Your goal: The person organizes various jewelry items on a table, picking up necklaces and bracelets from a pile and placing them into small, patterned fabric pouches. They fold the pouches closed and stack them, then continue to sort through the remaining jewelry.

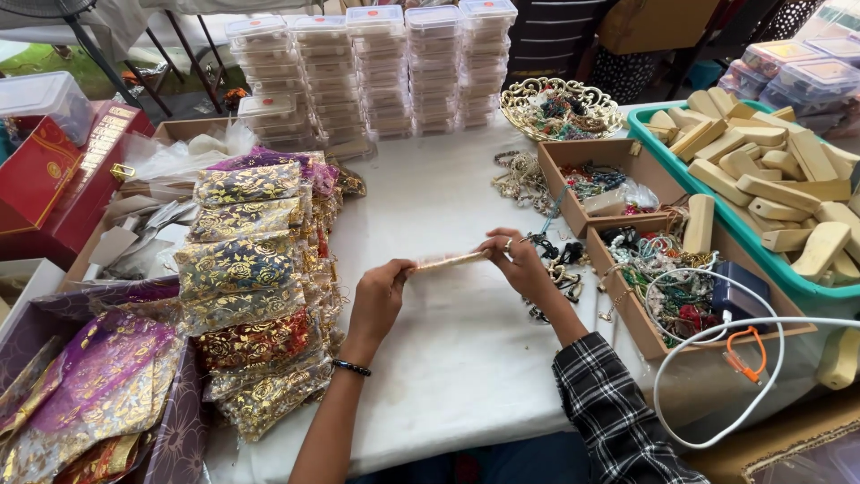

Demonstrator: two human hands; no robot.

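Your left hand point(381, 291) and right hand point(511, 255) each pinch an end of a thin stick point(448, 261) over the table point(448, 358). Boxes point(618, 184) hold beads; the green tub point(761, 260) holds wooden blocks point(770, 170).

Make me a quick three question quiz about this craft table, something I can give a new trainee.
1. True or false: the left hand and the right hand each grip one end of the same thin pale stick.
2. What fills the green tub at the person's right?
A. wooden blocks
B. gold-patterned pouches
C. clear lidded boxes
3. Fill in: the stack of gold-patterned pouches lies to the person's ____ side.

Key
1. True.
2. A: wooden blocks fill it.
3. Left.
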